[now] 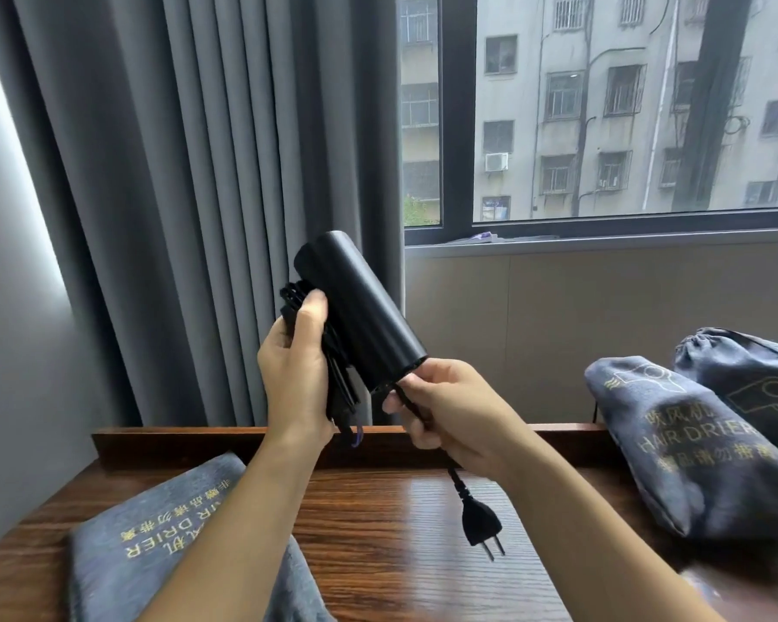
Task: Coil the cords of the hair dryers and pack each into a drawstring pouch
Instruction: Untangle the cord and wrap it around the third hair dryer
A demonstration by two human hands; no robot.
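Hair dryer held above the desk, cord partly coiled

Hair dryer (360, 307), black and cylindrical, is held tilted in the air above the wooden desk (378, 509), in front of the grey curtain (198, 172). It is gripped by the left hand (295, 374), whose fingers are curled round its folded handle and a bundle of coiled cord (340, 388), the thumb pressed against the body. Just beside the dryer's lower end, the free stretch of cord is pinched by the right hand (445, 410), fingers closed round it. Below that hand the plug (479, 523) is seen hanging over the desk. A flat grey drawstring pouch (153, 540) is laid on the desk under the left forearm. Two filled pouches (674, 451) are set to the right, touching each other, well apart from the hands.
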